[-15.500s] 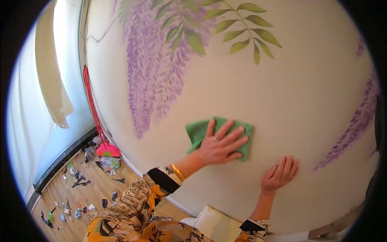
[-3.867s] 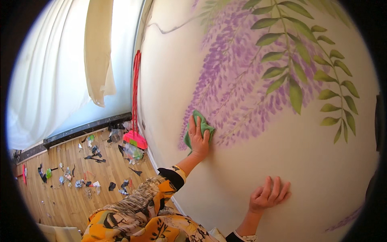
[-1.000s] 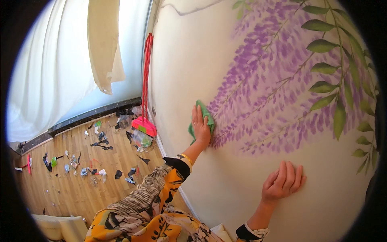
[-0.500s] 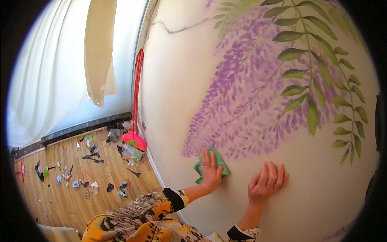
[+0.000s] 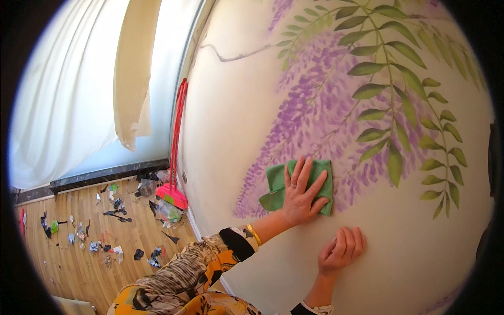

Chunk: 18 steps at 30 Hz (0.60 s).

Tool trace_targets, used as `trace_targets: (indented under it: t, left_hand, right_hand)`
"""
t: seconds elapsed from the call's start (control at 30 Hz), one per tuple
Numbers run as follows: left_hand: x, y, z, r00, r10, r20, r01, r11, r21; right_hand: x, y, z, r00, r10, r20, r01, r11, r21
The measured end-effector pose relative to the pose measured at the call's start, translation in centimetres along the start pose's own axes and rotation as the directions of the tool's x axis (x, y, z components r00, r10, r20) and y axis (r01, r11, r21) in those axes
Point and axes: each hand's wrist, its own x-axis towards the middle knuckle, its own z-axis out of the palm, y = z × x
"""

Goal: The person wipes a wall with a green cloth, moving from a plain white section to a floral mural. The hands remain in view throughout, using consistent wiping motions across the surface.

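My left hand [image 5: 302, 197] lies flat with spread fingers on a green cloth [image 5: 274, 178], pressing it against the painted wall [image 5: 226, 131]. The cloth is partly folded and covers some of the lower purple blossoms [image 5: 278, 139]. A ring and a yellow bracelet [image 5: 253, 233] show on this hand and wrist. Lower and to the right, my right hand [image 5: 341, 251] rests against the plain cream part of the wall. Its fingers are curled in, and nothing shows between them.
Green painted leaves [image 5: 395, 164] hang down the wall at right. A red-handled pink broom [image 5: 172, 195] leans in the corner at left. Scraps of black, white and green litter [image 5: 118, 210] are scattered over the wooden floor [image 5: 68, 273]. White curtains [image 5: 58, 105] hang at far left.
My left hand has slid the green cloth up and to the right across the blossoms, and more of the cloth is spread out. My right hand stays curled against the wall.
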Motion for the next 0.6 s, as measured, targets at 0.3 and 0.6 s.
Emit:
trace_targets:
  t: [0.3,0.6]
  left_hand:
    - [2.7,-5.4,-1.2,0.991,-0.123,-0.045,0.126,0.989,0.073]
    - [-2.7,-15.7,-2.0,0.877,-0.466,-0.117,0.478,0.872,0.106]
  right_hand:
    - [3.1,-3.1,3.2,0.981,-0.011,0.195,0.025,0.997,-0.070]
    - [3.1,-3.3,4.5,0.982,-0.051,0.180,0.093,0.968,-0.235]
